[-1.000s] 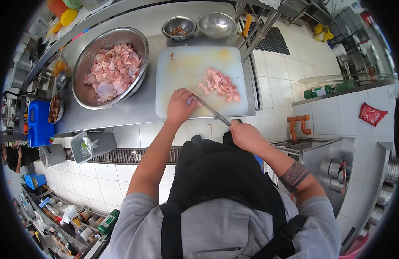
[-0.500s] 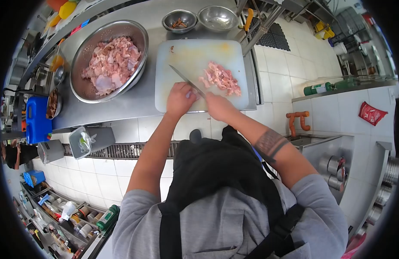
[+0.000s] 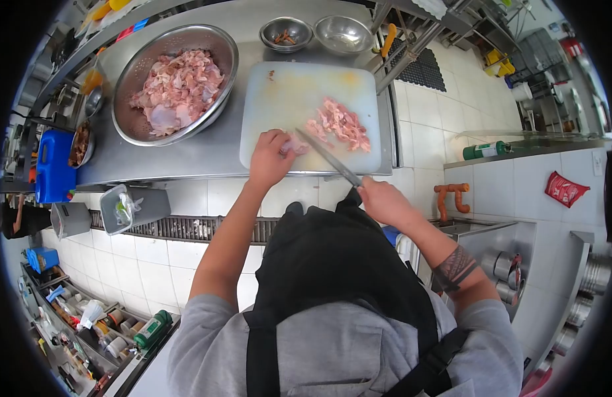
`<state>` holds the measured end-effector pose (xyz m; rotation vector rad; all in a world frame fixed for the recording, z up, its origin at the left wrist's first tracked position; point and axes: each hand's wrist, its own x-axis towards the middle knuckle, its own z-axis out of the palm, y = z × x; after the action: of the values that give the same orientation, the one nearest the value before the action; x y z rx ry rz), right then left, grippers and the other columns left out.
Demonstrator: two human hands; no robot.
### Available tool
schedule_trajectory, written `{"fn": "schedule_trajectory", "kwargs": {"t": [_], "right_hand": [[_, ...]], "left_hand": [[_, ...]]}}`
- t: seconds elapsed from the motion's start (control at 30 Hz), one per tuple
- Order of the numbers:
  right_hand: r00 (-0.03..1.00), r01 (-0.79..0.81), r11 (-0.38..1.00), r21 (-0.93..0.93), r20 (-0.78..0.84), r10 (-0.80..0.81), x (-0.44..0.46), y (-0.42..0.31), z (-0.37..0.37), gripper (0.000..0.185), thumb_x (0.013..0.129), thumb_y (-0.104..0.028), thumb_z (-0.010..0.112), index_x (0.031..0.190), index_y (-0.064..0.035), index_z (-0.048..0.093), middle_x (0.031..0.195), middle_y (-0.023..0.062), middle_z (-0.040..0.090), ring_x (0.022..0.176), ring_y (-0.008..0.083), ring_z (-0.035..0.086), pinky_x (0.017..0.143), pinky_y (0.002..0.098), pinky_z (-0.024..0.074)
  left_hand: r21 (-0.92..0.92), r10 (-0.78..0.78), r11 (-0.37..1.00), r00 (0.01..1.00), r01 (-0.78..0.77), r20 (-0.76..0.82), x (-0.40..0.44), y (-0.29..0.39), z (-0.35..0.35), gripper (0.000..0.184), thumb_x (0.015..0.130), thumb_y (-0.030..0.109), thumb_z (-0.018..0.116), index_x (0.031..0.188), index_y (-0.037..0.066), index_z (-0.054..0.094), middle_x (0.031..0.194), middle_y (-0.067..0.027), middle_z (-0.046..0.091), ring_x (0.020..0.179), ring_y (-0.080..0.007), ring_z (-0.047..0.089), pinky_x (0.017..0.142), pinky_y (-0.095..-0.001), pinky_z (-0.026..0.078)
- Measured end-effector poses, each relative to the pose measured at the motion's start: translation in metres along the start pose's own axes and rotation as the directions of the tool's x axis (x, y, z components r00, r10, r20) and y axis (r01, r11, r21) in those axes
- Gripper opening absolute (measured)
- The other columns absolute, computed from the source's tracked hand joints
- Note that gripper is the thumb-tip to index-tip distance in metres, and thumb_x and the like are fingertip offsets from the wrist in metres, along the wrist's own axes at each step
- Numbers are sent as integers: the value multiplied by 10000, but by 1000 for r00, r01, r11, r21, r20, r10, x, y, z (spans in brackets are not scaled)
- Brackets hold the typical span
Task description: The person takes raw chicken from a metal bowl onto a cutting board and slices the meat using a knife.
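head view, standing at a steel tabletop (image 3: 193,159). left hand (image 3: 271,159) at the near edge of a white cutting board (image 3: 279,99); its grip is drawn in, fingers bent over a piece of raw meat (image 3: 296,143), thumb at the near side, fingertips partly hidden. the piece lies on the board, in the near half. right hand (image 3: 388,204) sits out past the board's near edge, grip closed right round the handle of a knife (image 3: 332,161). blade slants up and left over the board, tip just beside the piece; cannot tell whether it touches. right of the blade, a loose pile of cut meat (image 3: 342,126) on the board. small dark scrap (image 3: 271,75) near the board's far left corner. left of the board, a large colander (image 3: 126,99) heaped with more raw meat. beyond the board, two steel bowls side by side, the left bowl (image 3: 274,30) holding brownish bits, the right bowl (image 3: 343,33) shiny inside.
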<state>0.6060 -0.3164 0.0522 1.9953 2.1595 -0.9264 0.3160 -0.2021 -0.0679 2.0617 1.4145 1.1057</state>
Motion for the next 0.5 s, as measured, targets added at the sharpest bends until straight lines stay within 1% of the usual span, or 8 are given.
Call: {"fn": "schedule_trajectory", "kwargs": {"t": [0.03,0.07,0.13,0.2,0.27,0.33,0.43,0.5], "right_hand": [[998,-17,1000,-2,58,17,0,-15,-3,276,1086,-249,519,1087,24,559,945,328,702,914,532,677,827,635,521],[993,-35,999,-5,115,35,2,-26,-3,274,1085,-239,517,1087,32,559,953,333,703,922,530,681,833,633,523],[994,-21,1000,4,108,21,12,-30,6,276,1084,-233,515,1087,39,558,960,336,705,927,529,687,839,633,526],[994,-5,1000,14,109,3,28,-32,23,278,1083,-228,514,1087,46,557,968,339,708,932,528,694,844,633,529],[998,61,996,60,-12,-61,53,-37,40,238,1051,-170,517,1098,60,559,987,340,714,950,523,701,848,622,540],[996,79,994,77,-50,-75,85,-53,44,204,1003,-108,519,1118,55,564,1027,332,719,1016,500,711,889,601,545],[992,109,990,84,-67,-104,131,-65,53,203,992,-87,505,1131,52,557,1041,330,717,1015,503,711,879,598,550],[980,155,983,101,-144,-139,138,-69,57,207,989,-79,495,1143,45,555,1041,330,716,997,513,707,867,598,552]], "left_hand": [[-21,38,999,999,-37,20,0,0,0,314,814,112,768,1117,40,728,1180,-104,695,1117,-335,638,962,-429,561],[-19,40,999,999,-40,20,2,0,-1,314,814,112,768,1117,40,728,1180,-104,695,1117,-335,638,962,-429,561],[-9,63,998,994,-62,87,6,-1,-1,307,810,114,771,1105,41,732,1167,-107,699,1110,-335,638,963,-426,560],[-9,68,998,993,-67,99,7,-3,-1,304,808,118,776,1098,39,733,1156,-108,700,1105,-338,636,960,-429,558],[-6,74,997,991,-74,116,9,-5,-1,301,806,123,780,1091,38,735,1146,-110,702,1100,-341,633,957,-432,557],[-22,93,996,987,-91,129,11,-6,2,296,803,129,791,1078,33,736,1128,-112,704,1085,-347,630,948,-440,555],[-26,122,992,988,-120,98,8,-6,7,278,798,122,798,1053,30,736,1106,-111,700,1064,-350,628,942,-447,551],[-9,121,993,989,-121,83,5,-7,5,278,796,129,807,1048,34,738,1100,-111,699,1061,-350,629,943,-448,551]]}}
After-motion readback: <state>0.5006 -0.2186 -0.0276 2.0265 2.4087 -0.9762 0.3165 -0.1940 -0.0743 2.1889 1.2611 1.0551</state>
